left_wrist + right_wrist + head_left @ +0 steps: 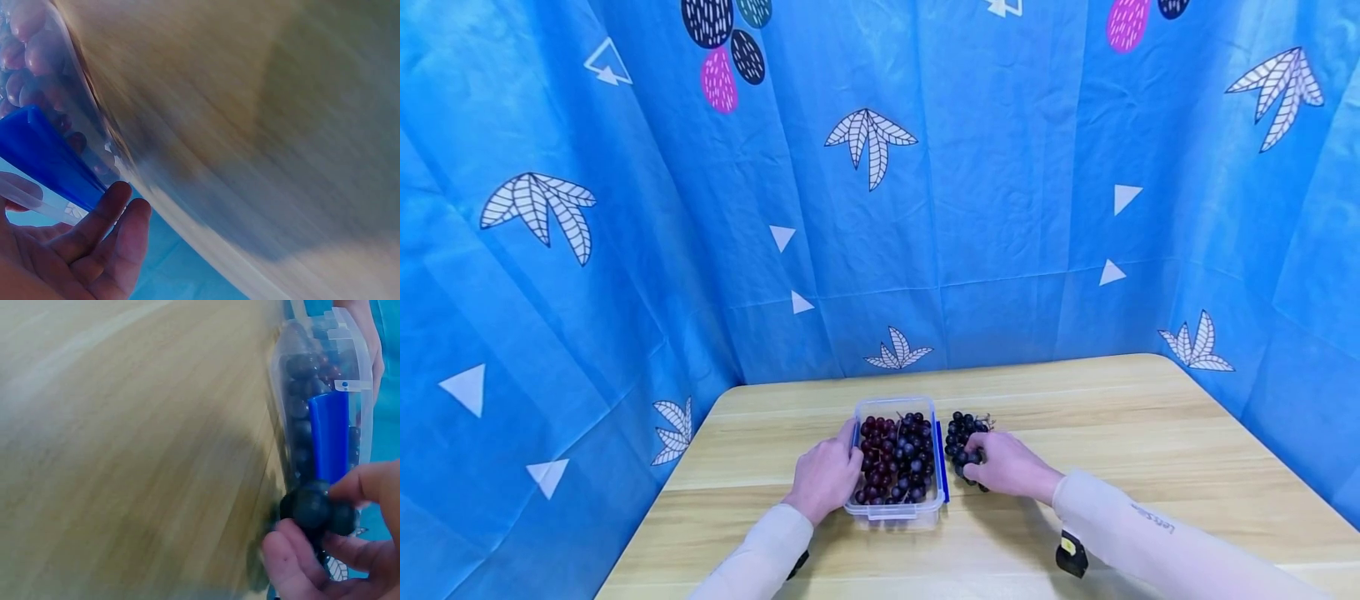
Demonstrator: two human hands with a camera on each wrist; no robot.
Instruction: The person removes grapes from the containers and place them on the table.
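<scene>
A clear plastic food box (895, 510) without a lid on it stands on the table, holding red grapes (876, 458) on the left and dark grapes (917, 454) on the right. My left hand (826, 477) holds the box's left side, thumb at the rim. In the left wrist view its fingers lie by a blue side latch (50, 156). Just right of the box, my right hand (1009, 465) grips a bunch of dark grapes (961, 429). The right wrist view shows thumb and fingers curled round several of its berries (310, 509); part of the bunch is hidden.
A second blue latch (942, 467) hangs on the box's right side, close to the bunch. The light wooden table (1075, 400) reaches back to a blue patterned curtain (1000, 208), which also hangs at both sides. Dark wrist devices (1071, 554) sit under the sleeves.
</scene>
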